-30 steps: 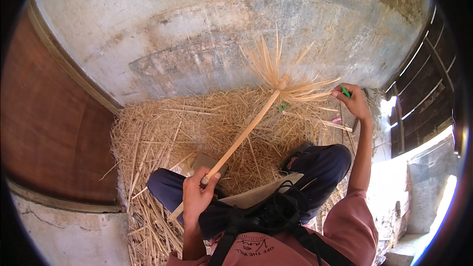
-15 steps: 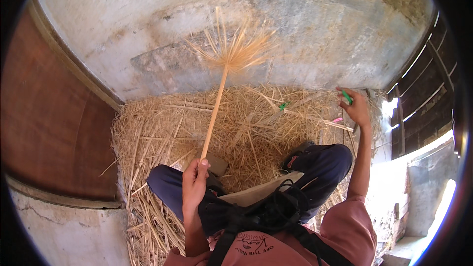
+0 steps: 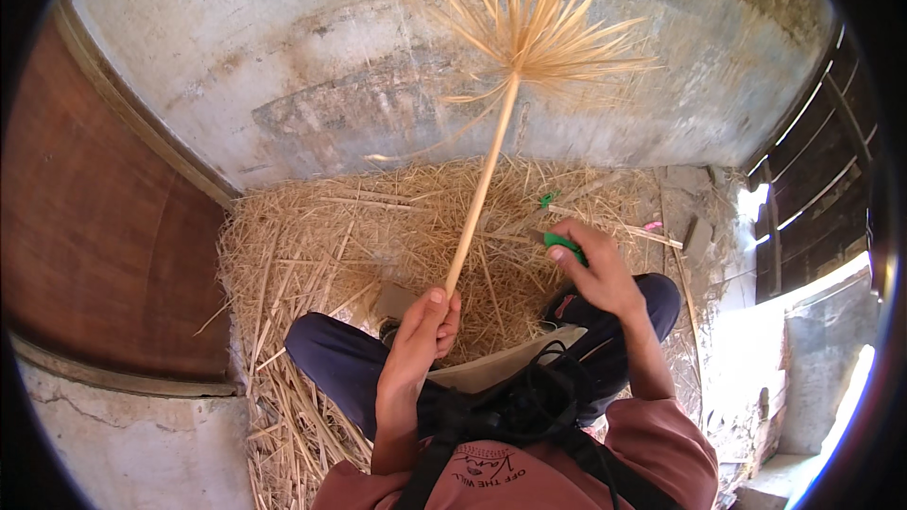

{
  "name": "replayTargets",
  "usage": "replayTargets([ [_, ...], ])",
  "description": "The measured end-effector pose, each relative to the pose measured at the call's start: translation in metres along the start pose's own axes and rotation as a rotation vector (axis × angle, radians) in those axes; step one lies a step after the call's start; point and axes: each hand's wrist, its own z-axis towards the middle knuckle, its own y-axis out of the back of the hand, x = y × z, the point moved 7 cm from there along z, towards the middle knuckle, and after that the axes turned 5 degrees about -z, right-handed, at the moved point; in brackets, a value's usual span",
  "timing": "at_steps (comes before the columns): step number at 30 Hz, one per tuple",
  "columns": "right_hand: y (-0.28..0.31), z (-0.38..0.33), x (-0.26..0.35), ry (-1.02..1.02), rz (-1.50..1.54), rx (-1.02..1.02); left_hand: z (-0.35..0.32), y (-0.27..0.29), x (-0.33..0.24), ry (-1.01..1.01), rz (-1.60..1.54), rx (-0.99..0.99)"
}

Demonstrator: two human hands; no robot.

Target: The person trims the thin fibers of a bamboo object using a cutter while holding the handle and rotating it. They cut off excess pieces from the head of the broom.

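Observation:
My left hand (image 3: pixel 423 332) is wrapped round the lower end of a long pale dried stalk (image 3: pixel 484 181). The stalk leans up and slightly right, and its far end spreads into a fan of thin dry strips (image 3: pixel 529 33). One loose strip (image 3: pixel 430 146) curls down to the left of the stalk. My right hand (image 3: pixel 600 269) is closed on a small knife (image 3: pixel 565 245) with a green handle. Its short dark blade points left toward the stalk, with a gap between them.
Straw and cut stalks (image 3: pixel 302 236) cover the floor round my crossed legs. A green tie (image 3: pixel 546 199) and a pink bit (image 3: pixel 653 225) lie on the straw. A stained wall (image 3: pixel 331 66) rises ahead, a brown panel (image 3: pixel 104 217) at left, dark slats (image 3: pixel 817 179) at right.
My right hand has come in from the far right with the knife, toward the stalk. My left hand has moved right and slightly up, carrying the stalk and its fanned end along.

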Motion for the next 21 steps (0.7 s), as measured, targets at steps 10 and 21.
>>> replayTargets([
  [10,-0.03,-0.004,0.066,0.334,-0.151,-0.209,-0.004,-0.021,-0.01,-0.185,0.199,-0.005],
  [21,-0.028,-0.002,0.072,0.332,-0.226,-0.292,-0.027,-0.042,-0.042,-0.443,0.692,-0.22],
])
